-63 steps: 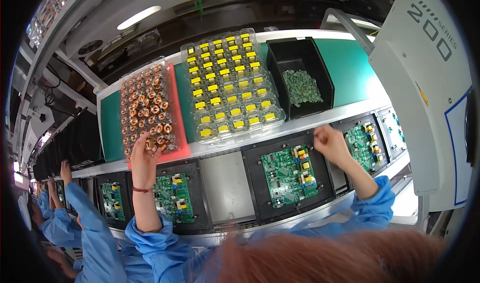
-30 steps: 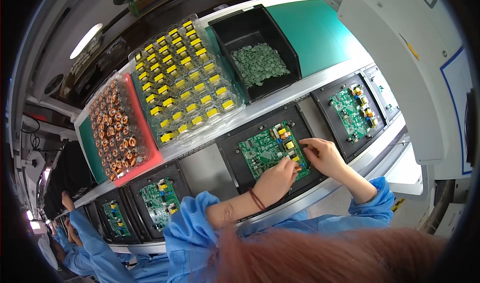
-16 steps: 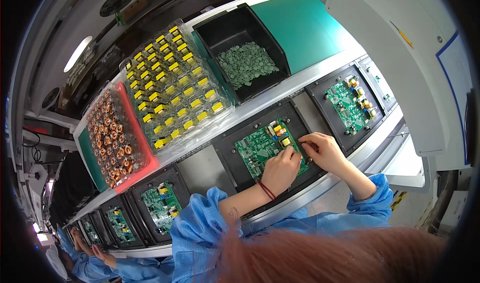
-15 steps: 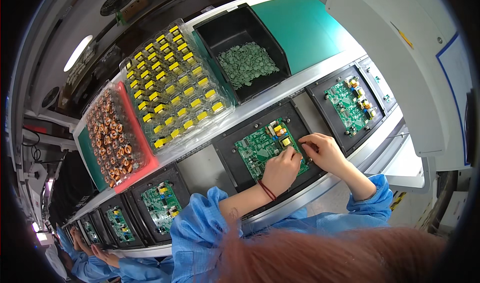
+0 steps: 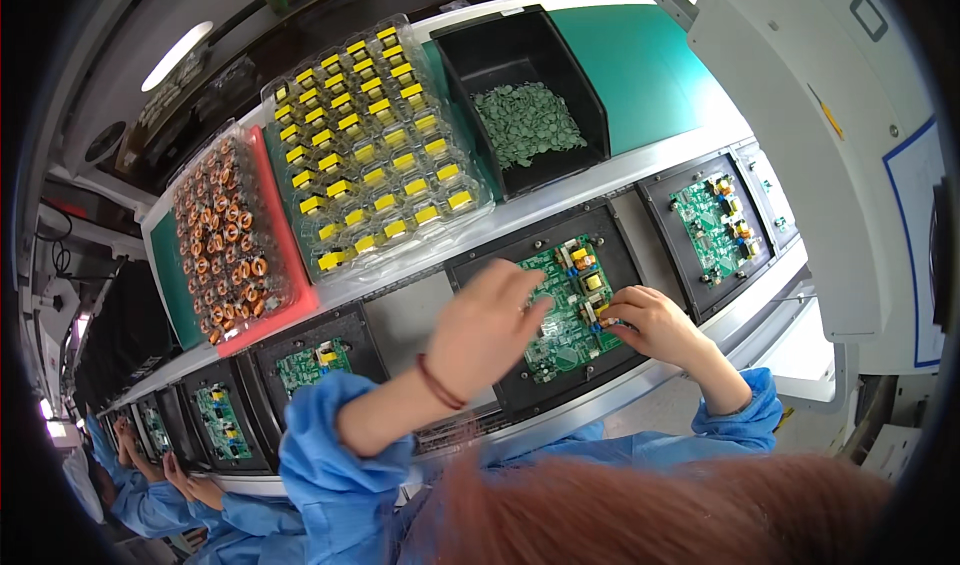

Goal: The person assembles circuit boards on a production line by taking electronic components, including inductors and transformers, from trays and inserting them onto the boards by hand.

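Note:
A green circuit board [image 5: 565, 350] with yellow, blue and white parts along its right side lies in a black carrier frame [image 5: 515, 390] in front of me. My right hand [image 5: 655, 325] is at the board's right edge, thumb and fingers closed together at the small parts there; what they pinch is hidden. Over the left part of the frame and board is my left hand [image 5: 485, 325], raised and blurred, its thumb apart from the fingers. Nothing shows in it. A yellow-topped transformer [image 5: 593, 281] sits on the board between the two hands.
Beyond the carriers stand clear trays of yellow-topped transformers [image 5: 385, 135], a red-edged tray of copper coils [image 5: 225, 240] and a black bin [image 5: 590, 105] of green discs [image 5: 528, 123]. Other boards [image 5: 715, 230] in carriers flank mine. Another person's hands [image 5: 190, 480] work at far left.
My left hand has lifted off the board's parts and moved left, its fingers coming apart. My right hand has come in closer to the board's right-side parts. The view has shifted slightly.

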`<state>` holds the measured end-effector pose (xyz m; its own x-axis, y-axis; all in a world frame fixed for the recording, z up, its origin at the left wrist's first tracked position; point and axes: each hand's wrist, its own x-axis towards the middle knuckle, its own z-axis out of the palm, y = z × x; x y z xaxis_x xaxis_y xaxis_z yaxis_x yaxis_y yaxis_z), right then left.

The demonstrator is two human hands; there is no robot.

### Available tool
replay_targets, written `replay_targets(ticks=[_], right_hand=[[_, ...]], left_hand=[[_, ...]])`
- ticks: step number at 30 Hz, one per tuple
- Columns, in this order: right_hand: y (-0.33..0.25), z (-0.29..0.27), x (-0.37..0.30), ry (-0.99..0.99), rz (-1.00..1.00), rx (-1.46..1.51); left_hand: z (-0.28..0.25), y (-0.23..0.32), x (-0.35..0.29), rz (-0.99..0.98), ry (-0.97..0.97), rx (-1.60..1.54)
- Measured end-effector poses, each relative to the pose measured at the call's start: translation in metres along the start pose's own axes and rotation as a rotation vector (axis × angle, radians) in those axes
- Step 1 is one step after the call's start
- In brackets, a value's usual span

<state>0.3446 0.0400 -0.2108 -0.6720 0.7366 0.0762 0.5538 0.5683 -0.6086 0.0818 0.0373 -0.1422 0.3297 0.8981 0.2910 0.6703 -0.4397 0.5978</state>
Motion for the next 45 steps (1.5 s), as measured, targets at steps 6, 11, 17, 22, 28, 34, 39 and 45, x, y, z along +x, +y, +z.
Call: replay_targets(ticks=[6,11,17,22,28,34,39,45], right_hand=[[-0.001,-0.002,0.001,-0.003,-0.011,-0.065],[-0.001,-0.002,0.002,-0.005,-0.018,-0.096],[-0.004,0.001,0.000,0.000,0.021,-0.096],[-0.005,0.002,-0.001,0.008,0.019,-0.230],[-0.009,0.000,-0.006,-0.020,0.047,-0.254],[-0.041,-0.006,0.051,-0.046,-0.146,-0.224],[-0.066,0.013,0.150,0.124,-0.388,-0.169],[-0.127,0.056,0.245,0.199,-0.329,-0.048]], left_hand=[[-0.079,-0.037,-0.022,-0.159,0.097,-0.049],[-0.121,-0.066,-0.053,-0.342,0.245,0.079],[-0.164,-0.096,-0.085,-0.374,0.419,0.105],[-0.187,-0.111,-0.102,-0.402,0.483,0.073],[-0.210,-0.151,-0.129,-0.399,0.568,0.504],[-0.186,-0.213,-0.158,-0.418,0.509,0.829],[-0.187,-0.207,-0.160,-0.541,0.440,0.698],[-0.182,-0.200,-0.153,-0.485,0.451,0.710]])
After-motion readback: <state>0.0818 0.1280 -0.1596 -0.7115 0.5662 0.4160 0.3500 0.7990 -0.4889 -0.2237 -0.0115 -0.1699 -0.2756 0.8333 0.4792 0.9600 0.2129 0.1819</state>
